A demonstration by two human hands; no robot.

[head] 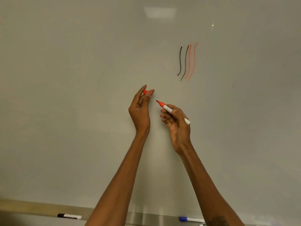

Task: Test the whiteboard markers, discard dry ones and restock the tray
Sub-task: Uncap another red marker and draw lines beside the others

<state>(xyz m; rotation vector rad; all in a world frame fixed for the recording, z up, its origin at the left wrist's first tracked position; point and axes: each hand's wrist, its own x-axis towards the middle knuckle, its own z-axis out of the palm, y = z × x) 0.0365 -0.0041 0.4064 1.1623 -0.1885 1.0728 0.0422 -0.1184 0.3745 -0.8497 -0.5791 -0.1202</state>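
My right hand (pixel 175 119) grips an uncapped red marker (pixel 166 107) in front of the whiteboard (pixel 81 79), its dark tip pointing up and left. My left hand (pixel 140 108) pinches the marker's red cap (pixel 146 91) between thumb and fingertips, a short way left of the tip. On the board at upper right are two black wavy lines (pixel 182 61) and two red wavy lines (pixel 192 61). The metal tray (pixel 146 217) runs along the board's bottom edge. It holds a black-capped marker (pixel 69 216) at left and a blue-capped marker (pixel 191 219) at right.
A ceiling light reflects on the board (pixel 160 12) near the top. Both my forearms rise from the tray area to mid-board. Another marker end (pixel 202 224) shows at the bottom edge near my right arm.
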